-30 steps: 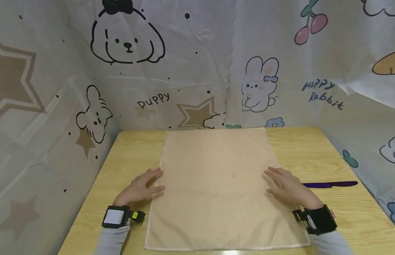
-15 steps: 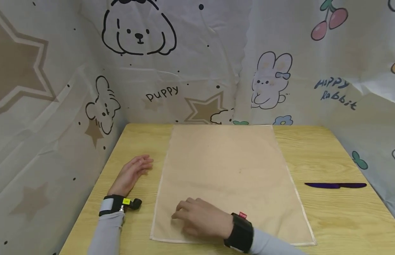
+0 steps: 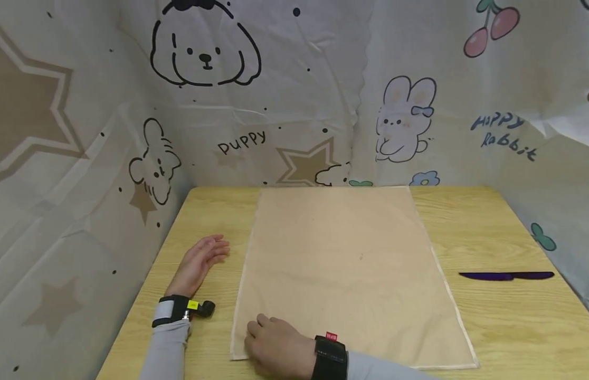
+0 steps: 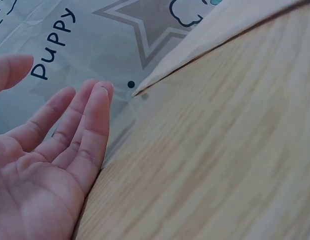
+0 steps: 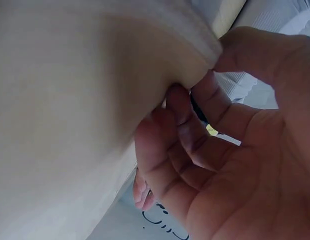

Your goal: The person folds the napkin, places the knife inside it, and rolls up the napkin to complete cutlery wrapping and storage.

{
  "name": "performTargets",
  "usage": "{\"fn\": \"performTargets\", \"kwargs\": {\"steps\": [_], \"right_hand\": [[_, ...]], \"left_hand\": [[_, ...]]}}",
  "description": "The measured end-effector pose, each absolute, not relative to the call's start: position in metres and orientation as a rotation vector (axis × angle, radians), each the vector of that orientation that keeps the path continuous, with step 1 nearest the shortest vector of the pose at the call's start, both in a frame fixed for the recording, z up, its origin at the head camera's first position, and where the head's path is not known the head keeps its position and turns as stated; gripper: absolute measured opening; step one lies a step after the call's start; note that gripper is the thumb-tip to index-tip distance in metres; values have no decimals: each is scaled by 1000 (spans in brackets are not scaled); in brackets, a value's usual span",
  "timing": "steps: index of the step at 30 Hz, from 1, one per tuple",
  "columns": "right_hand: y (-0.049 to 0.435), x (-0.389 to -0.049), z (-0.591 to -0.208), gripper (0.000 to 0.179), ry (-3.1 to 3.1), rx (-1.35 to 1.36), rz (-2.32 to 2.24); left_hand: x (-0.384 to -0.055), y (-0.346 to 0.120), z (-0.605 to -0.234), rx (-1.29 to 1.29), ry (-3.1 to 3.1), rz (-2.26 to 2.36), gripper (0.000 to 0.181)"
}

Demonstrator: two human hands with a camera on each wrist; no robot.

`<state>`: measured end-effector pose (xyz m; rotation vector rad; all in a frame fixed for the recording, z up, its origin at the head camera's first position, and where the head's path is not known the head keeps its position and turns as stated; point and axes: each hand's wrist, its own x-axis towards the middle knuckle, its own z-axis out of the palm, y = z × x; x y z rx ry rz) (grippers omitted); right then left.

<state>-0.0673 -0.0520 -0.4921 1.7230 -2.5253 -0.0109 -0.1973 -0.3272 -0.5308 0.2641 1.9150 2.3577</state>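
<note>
Right fingers [image 5: 157, 142] shifted — cloth [image 5: 60, 130] between them and thumb [image 5: 252, 55].

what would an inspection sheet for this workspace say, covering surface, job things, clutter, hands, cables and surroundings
Surface: wood-grain table, partly covered by the cloth.
Job's things: the cloth is beige with a pale hem, spread out, with a small dark spot right of its middle.
Clutter: one dark purple knife, lying on the table to the right of the cloth, apart from it.
Right hand: pinches the cloth at its near edge, towards the left corner.
Left hand: left of the cloth, apart from it, holding nothing.
Cables: nothing seen.
Surroundings: pale backdrop with cartoon animals, stars and lettering.
</note>
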Motion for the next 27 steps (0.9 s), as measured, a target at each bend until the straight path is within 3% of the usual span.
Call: {"fn": "performTargets", "kwargs": {"steps": [14, 18, 23, 27], "right_hand": [[-51, -71, -487, 17, -2677, 1670, 214], [-34, -91, -477, 25, -2684, 1624, 628], [2, -127, -461, 55, -2580, 1523, 773], [37, -162, -454, 47, -2548, 1467, 801]], "left_hand": [[-196, -324, -531, 225, 1966, 2328, 57], [-196, -324, -534, 271, 1904, 2366, 58], [-197, -324, -531, 300, 1896, 2370, 57], [-196, -323, -530, 290, 1901, 2367, 55]]}}
